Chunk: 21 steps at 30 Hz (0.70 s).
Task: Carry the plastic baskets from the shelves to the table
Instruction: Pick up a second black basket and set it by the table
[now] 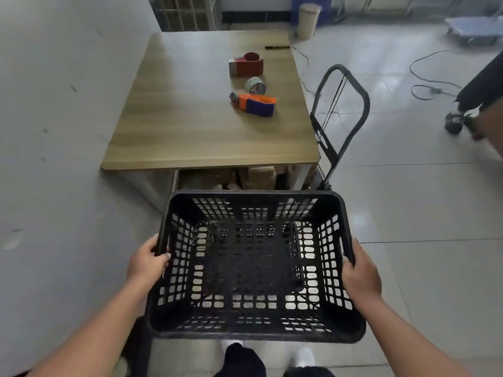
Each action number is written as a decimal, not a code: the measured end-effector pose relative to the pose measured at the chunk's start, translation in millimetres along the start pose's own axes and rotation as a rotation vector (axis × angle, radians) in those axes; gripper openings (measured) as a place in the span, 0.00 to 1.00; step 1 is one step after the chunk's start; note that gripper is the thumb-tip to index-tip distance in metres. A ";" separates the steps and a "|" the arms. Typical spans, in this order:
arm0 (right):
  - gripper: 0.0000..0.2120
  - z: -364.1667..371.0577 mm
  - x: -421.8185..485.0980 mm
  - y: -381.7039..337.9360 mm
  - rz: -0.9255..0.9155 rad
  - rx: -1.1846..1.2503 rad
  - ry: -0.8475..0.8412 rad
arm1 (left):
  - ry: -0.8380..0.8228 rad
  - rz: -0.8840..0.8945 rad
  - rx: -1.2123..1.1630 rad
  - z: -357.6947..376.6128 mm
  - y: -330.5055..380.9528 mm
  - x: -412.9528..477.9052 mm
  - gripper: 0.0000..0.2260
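I hold a black perforated plastic basket (254, 333) in front of me at waist height, with nothing in it. My left hand (147, 263) grips its left rim and my right hand (360, 273) grips its right rim. The wooden table (190, 126) stands just ahead, its near edge a little beyond the basket's far rim. The shelves are out of view.
On the table lie a red tape dispenser (246, 65), a tape roll (255, 85), an orange and blue tape dispenser (255, 104) and a dark pen (277, 47). A folding hand cart (340, 115) leans at the table's right side. Boxes sit under the table. Another person's legs (473, 104) stand at the right, cables on the floor.
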State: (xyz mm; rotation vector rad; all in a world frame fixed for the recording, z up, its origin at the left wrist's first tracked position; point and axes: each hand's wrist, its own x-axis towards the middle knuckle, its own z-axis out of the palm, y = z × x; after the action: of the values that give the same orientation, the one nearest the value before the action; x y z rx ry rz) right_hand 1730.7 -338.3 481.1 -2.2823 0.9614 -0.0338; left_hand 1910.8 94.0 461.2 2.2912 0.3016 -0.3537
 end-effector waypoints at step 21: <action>0.24 222.2 185.4 117.9 0.086 0.002 -0.046 | -0.037 -0.153 -0.089 214.6 -110.9 203.8 0.25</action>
State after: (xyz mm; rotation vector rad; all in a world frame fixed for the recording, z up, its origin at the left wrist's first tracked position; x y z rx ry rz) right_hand 1850.0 -395.2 198.0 -2.2274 1.0343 0.0546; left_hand 2031.2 30.8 176.0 2.1774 0.4667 -0.4511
